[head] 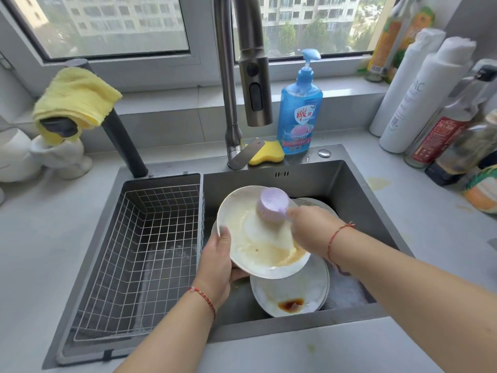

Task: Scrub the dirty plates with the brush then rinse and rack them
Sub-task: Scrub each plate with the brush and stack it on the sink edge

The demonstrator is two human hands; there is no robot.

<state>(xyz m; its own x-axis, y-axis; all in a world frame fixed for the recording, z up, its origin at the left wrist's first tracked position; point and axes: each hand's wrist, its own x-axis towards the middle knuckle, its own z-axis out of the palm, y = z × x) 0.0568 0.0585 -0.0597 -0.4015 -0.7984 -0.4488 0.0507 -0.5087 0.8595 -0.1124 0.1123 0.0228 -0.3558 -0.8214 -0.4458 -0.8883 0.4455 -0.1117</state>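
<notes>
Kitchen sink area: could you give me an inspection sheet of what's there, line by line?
Surface: grey countertop with yellowish stains right of the steel sink.
Job's things: tilted plate with brownish residue; purple brush on it; more plates beneath, the lower plate bearing a dark sauce spot; wire rack holds no plates.
Clutter: blue dish soap bottle, yellow sponge, yellow cloth, bottles at right.
Grippers: left hand grips the plate's rim; right hand holds the brush.
Cables: nothing seen.
Surroundings: faucet, no water running; window facing apartment blocks.
</notes>
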